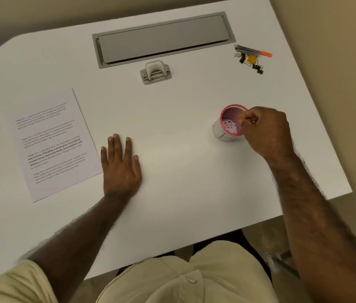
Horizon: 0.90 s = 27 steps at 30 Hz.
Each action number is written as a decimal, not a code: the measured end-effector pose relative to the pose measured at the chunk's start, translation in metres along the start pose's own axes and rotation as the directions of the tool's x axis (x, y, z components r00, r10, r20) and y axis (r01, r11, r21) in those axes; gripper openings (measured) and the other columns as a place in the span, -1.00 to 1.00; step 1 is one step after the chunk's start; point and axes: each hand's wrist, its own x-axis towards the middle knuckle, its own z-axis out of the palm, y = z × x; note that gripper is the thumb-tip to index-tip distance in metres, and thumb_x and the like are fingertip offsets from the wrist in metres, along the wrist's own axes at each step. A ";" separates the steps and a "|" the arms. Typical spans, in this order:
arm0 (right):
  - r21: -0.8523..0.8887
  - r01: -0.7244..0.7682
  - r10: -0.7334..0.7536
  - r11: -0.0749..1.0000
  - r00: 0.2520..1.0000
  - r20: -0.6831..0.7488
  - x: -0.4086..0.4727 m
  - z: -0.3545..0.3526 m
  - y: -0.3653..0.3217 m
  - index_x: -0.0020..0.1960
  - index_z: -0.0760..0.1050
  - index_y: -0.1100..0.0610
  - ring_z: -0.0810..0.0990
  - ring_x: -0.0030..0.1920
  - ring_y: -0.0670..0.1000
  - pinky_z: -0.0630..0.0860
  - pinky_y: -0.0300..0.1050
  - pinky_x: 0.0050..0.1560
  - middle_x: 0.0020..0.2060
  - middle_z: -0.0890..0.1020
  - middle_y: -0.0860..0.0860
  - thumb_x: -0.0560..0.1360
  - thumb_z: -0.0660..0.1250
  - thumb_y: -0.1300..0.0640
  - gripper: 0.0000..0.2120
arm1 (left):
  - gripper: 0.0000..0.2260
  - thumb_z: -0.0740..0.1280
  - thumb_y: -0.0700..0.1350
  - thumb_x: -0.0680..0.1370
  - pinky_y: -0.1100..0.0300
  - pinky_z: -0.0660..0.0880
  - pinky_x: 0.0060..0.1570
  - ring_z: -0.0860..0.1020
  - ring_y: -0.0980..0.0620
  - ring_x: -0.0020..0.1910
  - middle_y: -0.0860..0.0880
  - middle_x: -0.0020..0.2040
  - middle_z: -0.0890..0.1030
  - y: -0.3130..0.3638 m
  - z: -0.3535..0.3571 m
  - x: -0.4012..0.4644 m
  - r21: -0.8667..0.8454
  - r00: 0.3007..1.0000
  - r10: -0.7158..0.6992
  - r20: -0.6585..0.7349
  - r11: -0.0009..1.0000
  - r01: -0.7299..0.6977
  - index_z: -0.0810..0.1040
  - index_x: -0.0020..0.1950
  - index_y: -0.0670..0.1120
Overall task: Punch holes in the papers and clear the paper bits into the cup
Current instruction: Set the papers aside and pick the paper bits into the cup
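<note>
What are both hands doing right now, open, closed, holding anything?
Left hand: open, flat on the table.
Right hand: fingers pinched together over the cup; whether they hold paper bits cannot be told.

A white desk (172, 132) (grey cable hatch (164, 39) set in) stands against beige walls (325, 29)

Head camera looks steeply down, close over white desk (183, 171); single view.
</note>
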 end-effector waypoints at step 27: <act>0.134 0.072 -0.099 0.988 0.975 0.201 0.030 -0.039 0.006 -0.18 0.52 -0.01 0.62 -0.19 -0.03 0.42 -0.32 -0.29 -0.25 0.63 -0.13 0.53 0.46 0.20 -0.80 | -0.47 0.00 0.03 0.78 -0.10 -0.18 0.72 0.00 -0.08 0.76 -0.13 0.77 0.08 0.101 -0.060 -0.022 0.158 0.939 -0.196 0.282 0.975 0.156 0.13 0.74 -0.13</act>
